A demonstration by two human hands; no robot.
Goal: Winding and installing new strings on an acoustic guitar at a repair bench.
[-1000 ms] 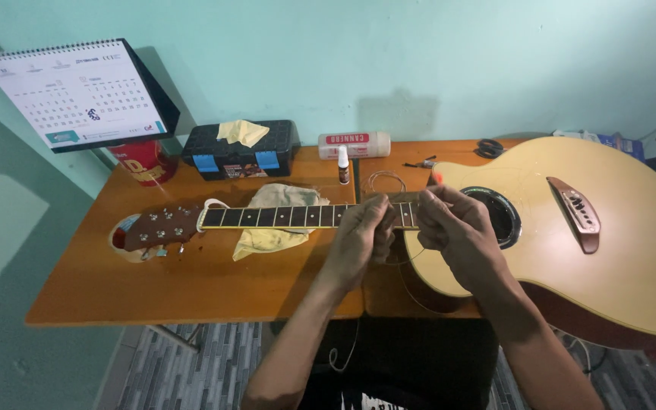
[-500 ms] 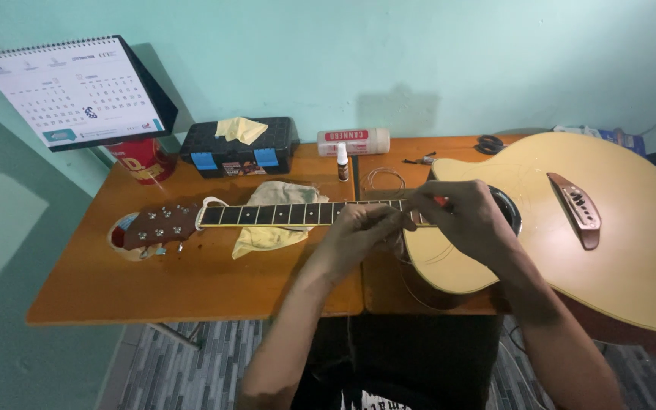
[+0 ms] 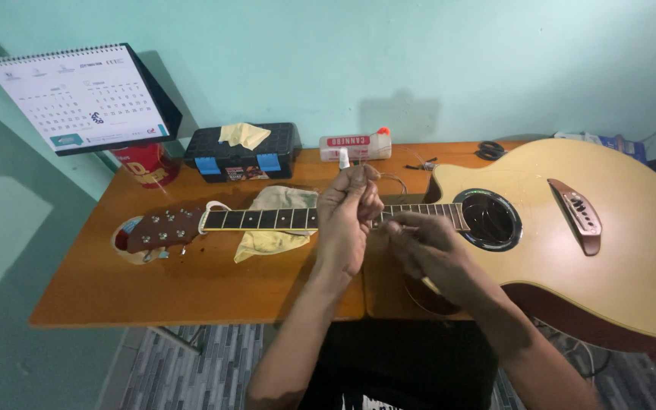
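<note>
guitar: acoustic guitar point(image 3: 616, 250), pale top, lies flat on the wooden table point(image 3: 191, 281), body to my right, headstock point(image 3: 162, 229) to my left
neck: dark fretboard point(image 3: 267, 219) runs left to right over a yellowish cloth point(image 3: 271, 241), both my hands sit above its body end
left hand: my left hand point(image 3: 349, 216) raised over the neck, fingers curled shut, thumb and fingertips pinched together at the top; what is in the pinch is too small to tell
right hand: my right hand point(image 3: 427, 247) low over the fretboard end just beside the soundhole point(image 3: 487, 219), fingers bent and nearly closed; can't tell if it holds anything
bridge: brown bridge point(image 3: 580, 214) on the body, well apart from my hands
behind hands: small white bottle point(image 3: 345, 159) and a white tube with red label point(image 3: 354, 146) near the wall
far left: black toolbox point(image 3: 243, 152) with a yellow rag on it, red can point(image 3: 144, 164), desk calendar point(image 3: 77, 95)
far right: black scissors point(image 3: 489, 149) at the table's back edge
</note>
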